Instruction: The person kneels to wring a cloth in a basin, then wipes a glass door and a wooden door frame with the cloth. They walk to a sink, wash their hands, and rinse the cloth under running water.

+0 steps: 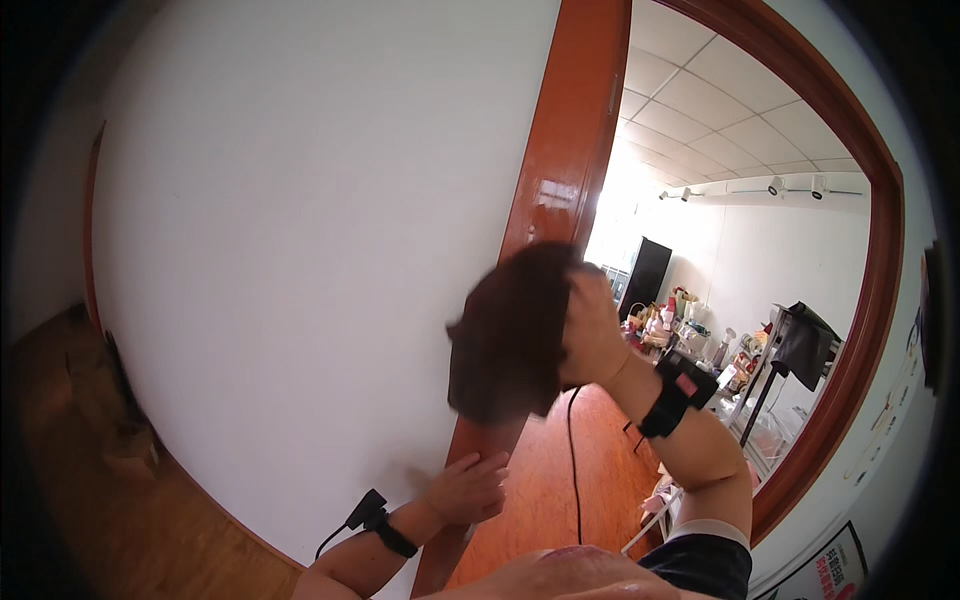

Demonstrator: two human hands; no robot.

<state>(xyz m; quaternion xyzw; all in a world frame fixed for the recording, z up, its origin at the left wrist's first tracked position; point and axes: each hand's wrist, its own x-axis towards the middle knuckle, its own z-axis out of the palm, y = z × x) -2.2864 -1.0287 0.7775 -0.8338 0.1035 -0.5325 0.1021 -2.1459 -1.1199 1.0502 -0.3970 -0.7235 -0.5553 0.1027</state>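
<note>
A dark brown cloth (510, 337), slightly blurred, is bunched in my right hand (596, 326) against the reddish-brown wooden door frame (551, 172). The cloth covers part of the frame at mid-height, and my right fingertips are partly hidden behind it. Lower down, my left hand (469, 489) rests on the same frame with its fingers spread a little, holding nothing. Each wrist wears a black strap with a small device.
A white wall (315, 225) fills the left. Through the doorway are a reddish floor (540, 480) with a black cable (574, 465), cluttered shelves (675, 326) and a black sheet on a stand (802, 345). A framed sign (825, 566) with writing is at lower right.
</note>
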